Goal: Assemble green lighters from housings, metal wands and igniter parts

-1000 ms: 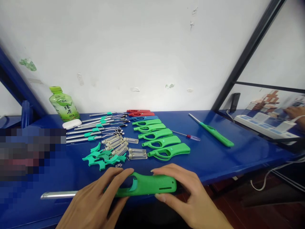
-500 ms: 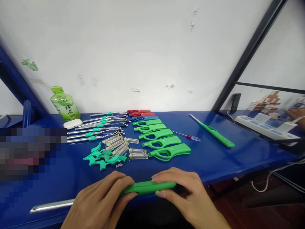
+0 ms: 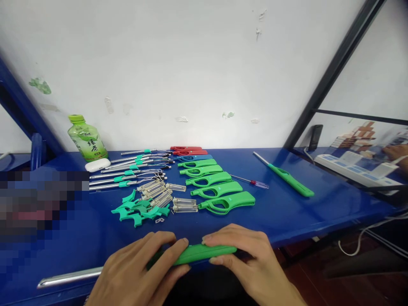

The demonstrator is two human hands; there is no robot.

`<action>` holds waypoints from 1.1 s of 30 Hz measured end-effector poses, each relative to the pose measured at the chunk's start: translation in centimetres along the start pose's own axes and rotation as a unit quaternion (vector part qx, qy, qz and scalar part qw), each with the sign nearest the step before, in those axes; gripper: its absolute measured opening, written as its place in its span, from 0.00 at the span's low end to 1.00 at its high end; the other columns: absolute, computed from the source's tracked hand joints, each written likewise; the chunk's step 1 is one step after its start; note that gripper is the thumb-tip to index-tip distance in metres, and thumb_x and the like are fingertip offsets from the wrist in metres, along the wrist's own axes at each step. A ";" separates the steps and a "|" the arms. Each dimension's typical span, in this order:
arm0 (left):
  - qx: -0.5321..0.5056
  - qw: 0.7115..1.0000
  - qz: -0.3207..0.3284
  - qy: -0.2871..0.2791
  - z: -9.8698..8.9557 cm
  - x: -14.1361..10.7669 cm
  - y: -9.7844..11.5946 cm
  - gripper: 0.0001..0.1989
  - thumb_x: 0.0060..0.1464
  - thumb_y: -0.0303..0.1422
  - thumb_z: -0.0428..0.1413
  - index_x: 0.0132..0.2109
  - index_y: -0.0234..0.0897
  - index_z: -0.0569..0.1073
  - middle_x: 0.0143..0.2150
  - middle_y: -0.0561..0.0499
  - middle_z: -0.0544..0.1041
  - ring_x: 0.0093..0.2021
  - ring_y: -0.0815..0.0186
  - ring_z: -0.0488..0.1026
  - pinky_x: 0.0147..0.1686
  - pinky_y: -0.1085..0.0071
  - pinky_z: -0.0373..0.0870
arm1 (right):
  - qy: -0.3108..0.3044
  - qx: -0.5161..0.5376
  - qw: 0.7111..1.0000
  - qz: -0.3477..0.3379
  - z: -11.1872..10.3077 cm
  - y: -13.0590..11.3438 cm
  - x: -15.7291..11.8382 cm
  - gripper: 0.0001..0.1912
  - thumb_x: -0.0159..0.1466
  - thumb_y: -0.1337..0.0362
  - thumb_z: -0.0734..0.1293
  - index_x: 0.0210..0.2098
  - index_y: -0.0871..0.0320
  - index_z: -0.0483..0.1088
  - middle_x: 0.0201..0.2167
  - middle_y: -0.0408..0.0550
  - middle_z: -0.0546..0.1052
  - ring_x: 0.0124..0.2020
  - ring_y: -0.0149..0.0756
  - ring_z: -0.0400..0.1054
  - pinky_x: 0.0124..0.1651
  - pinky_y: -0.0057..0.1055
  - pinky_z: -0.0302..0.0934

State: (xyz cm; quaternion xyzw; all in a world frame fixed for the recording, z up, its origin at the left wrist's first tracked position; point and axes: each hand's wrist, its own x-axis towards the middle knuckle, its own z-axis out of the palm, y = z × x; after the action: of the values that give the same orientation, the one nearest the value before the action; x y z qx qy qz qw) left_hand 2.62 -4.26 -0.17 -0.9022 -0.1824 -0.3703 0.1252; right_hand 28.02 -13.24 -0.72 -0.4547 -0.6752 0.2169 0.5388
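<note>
A green lighter [image 3: 205, 253] with a long metal tube [image 3: 70, 277] pointing left is held at the near edge of the blue table. My left hand [image 3: 143, 267] wraps round its middle and hides part of it. The right end is pinched between the thumb and fingers of my right hand [image 3: 245, 259]. Beyond my hands lie a row of green handle shells [image 3: 236, 202], clear fuel tanks [image 3: 185, 208] and a heap of teal triggers [image 3: 137, 219]. Metal tubes with wires [image 3: 114, 180] lie behind them on the left.
A green tea bottle [image 3: 87, 140] and a white case [image 3: 97, 165] stand at the back left. Right of the shells lie a screwdriver [image 3: 259, 184] and another green lighter [image 3: 290, 180]. A power strip [image 3: 353, 170] is at the far right, near another person's hand.
My left hand has shifted slightly to the right along the lighter, with its fingers placed differently. The metal tube has moved slightly left and down. My right hand keeps its pinch.
</note>
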 end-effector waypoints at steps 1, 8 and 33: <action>0.003 1.000 0.003 -0.008 0.0 -0.1 -0.1 0.15 0.80 0.42 0.49 0.58 0.46 0.78 0.46 0.55 0.86 0.39 0.73 0.86 0.42 0.79 0.78 | -0.001 -0.003 1.000 -0.001 0.0 0.0 0.0 0.16 0.70 0.68 0.78 0.53 0.41 0.86 0.47 0.34 0.90 0.46 0.29 0.84 0.52 0.20 0.74; -0.030 0.999 0.004 0.021 0.6 -1.3 -0.2 0.13 0.78 0.35 0.52 0.59 0.48 0.79 0.43 0.58 0.87 0.37 0.74 0.85 0.44 0.81 0.80 | -0.018 -0.007 1.000 0.007 0.2 -0.3 0.0 0.12 0.71 0.66 0.78 0.51 0.45 0.87 0.45 0.40 0.90 0.45 0.37 0.86 0.50 0.28 0.78; 0.013 0.999 -0.001 0.038 0.0 0.6 -0.6 0.12 0.79 0.31 0.50 0.56 0.40 0.79 0.41 0.54 0.86 0.34 0.73 0.85 0.37 0.77 0.78 | 0.282 -0.372 0.884 -0.013 -8.9 3.3 1.2 0.11 0.77 0.54 0.68 0.47 0.49 0.83 0.45 0.49 0.87 0.47 0.48 0.83 0.55 0.44 0.75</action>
State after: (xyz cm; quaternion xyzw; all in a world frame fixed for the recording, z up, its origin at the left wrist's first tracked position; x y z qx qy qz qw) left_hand 2.76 -3.59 0.28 -0.8856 -0.1833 -0.4019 0.1431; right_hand 37.50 -12.34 0.20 -0.6547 -0.5317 -0.1946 0.5008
